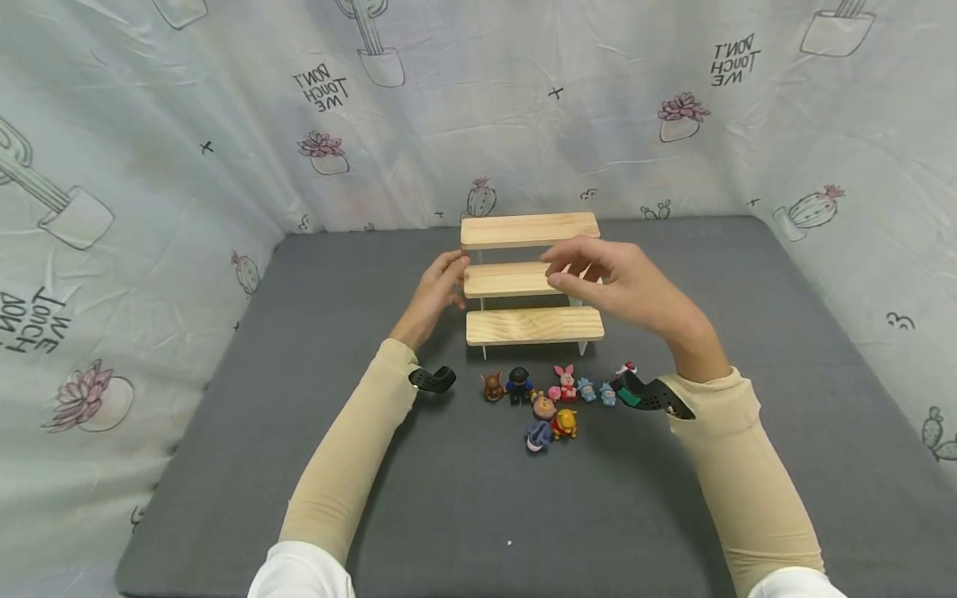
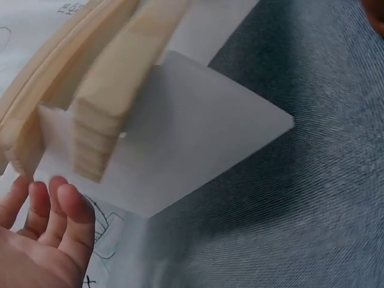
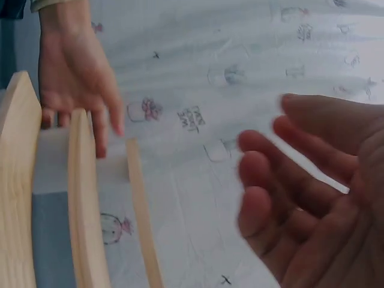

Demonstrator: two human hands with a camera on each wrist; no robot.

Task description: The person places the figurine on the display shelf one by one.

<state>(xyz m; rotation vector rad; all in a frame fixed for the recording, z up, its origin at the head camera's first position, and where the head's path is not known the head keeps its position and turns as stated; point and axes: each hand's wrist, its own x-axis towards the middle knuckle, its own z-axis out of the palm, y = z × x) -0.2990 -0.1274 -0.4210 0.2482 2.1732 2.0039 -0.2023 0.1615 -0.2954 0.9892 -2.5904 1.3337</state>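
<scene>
A three-tier display stand with pale wooden boards and white side supports stands on the grey surface. At its left end is my left hand, its fingertips at the ends of the upper boards; in the left wrist view the fingers look relaxed, not wrapped round the wood. My right hand hovers over the right part of the stand, hiding the middle board's right end. Its fingers are loosely bent with nothing between them, apart from the boards in the right wrist view.
Several small toy figures lie in front of the stand, among them a brown one, a dark-haired one, a pink-eared one, a yellow one and a blue-grey one. A printed curtain hangs behind.
</scene>
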